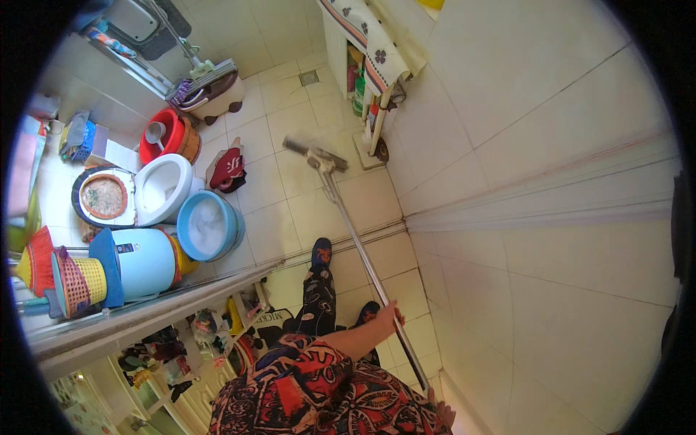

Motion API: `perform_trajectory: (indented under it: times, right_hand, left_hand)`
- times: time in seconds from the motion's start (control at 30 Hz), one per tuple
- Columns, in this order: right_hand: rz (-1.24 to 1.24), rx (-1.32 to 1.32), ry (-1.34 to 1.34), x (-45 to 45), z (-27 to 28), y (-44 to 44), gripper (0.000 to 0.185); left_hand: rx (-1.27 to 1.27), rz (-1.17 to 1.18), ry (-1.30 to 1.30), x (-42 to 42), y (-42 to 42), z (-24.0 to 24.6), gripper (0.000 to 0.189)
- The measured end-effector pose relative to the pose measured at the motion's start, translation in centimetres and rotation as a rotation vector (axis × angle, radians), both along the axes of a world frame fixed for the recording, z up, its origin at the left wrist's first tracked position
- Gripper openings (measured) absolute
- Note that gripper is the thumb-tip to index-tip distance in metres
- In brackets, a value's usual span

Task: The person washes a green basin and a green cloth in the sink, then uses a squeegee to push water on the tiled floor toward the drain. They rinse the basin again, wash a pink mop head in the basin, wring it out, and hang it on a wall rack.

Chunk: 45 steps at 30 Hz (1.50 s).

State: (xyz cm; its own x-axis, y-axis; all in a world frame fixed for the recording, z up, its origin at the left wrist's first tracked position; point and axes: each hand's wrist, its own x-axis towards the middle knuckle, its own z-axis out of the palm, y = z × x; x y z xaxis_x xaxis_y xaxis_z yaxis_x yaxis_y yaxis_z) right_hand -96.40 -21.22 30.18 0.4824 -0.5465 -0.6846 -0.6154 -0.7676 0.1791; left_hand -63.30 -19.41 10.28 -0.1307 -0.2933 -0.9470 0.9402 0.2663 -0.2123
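A mop with a long metal pole slants across the tiled floor. Its flat head looks slightly blurred and rests on the tiles, left of the covered shelf. My left hand is wrapped around the lower-middle part of the pole. Near the pole's top end is my right hand, partly cut off by my patterned clothing; its fingers look spread, and its hold on the pole cannot be made out.
A blue bucket of sudsy water, a toilet, a red basin and a dark red cloth bundle line the left. A mop bucket stands beyond. A shelf with a patterned cover stands by the right wall. A door track crosses underfoot.
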Motion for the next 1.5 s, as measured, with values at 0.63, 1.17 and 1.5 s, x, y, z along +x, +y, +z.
perform_trajectory:
  times: [0.63,1.17,1.5]
  right_hand:
    - [-0.258,0.496,0.121,24.2,-1.4,-1.1,0.068]
    - [-0.360,0.775,-0.364,81.5,-16.6,-3.3,0.076]
    - [-0.313,0.755,-0.229,48.1,-15.9,-5.8,0.078]
  left_hand:
    - [-0.014,-0.191,-0.155,10.7,3.6,-7.8,0.058]
    - [0.232,-0.085,-0.616,34.0,15.9,-6.3,0.053]
    - [0.523,-0.735,-1.259,21.8,12.3,-5.5,0.048]
